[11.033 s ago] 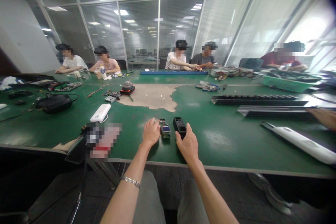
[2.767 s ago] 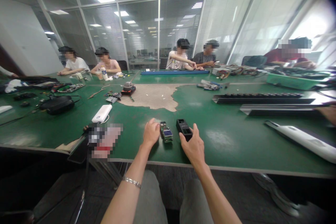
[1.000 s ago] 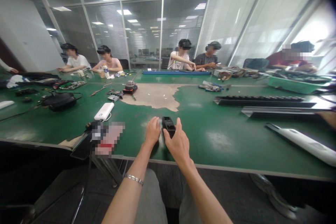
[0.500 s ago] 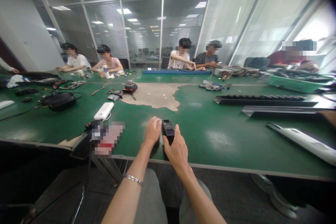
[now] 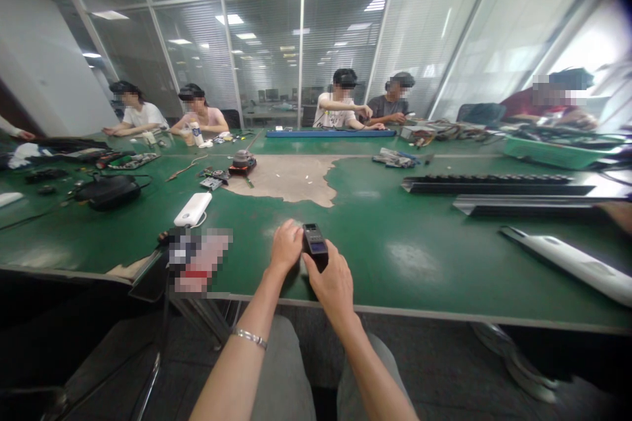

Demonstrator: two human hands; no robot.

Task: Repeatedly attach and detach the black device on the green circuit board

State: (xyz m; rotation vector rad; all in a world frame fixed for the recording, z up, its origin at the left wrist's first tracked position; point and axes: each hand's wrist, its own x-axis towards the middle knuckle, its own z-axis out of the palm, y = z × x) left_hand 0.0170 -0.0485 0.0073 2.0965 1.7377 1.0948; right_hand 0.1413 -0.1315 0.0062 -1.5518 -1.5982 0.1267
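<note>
A black box-shaped handheld device (image 5: 315, 239) with a small screen and a few buttons on its face is at the near side of the green table. My right hand (image 5: 332, 274) is closed around its right and near side, thumb on the left edge and fingers on the right. Against the device's upper left side, my left hand (image 5: 287, 245) rests with its fingers curled inward; its fingertips are partly hidden. The lower part of the device disappears behind my right hand.
On my left lie a white power bank (image 5: 193, 209) with a cable and a blurred-out red and white item (image 5: 202, 263). To the right are a long white casing (image 5: 567, 265) and black metal rails (image 5: 498, 185). Several people sit across the table (image 5: 375, 256).
My right index finger, raised beside the device before, has come down against its right side. The left hand stays about where it was. The view has shifted slightly.
</note>
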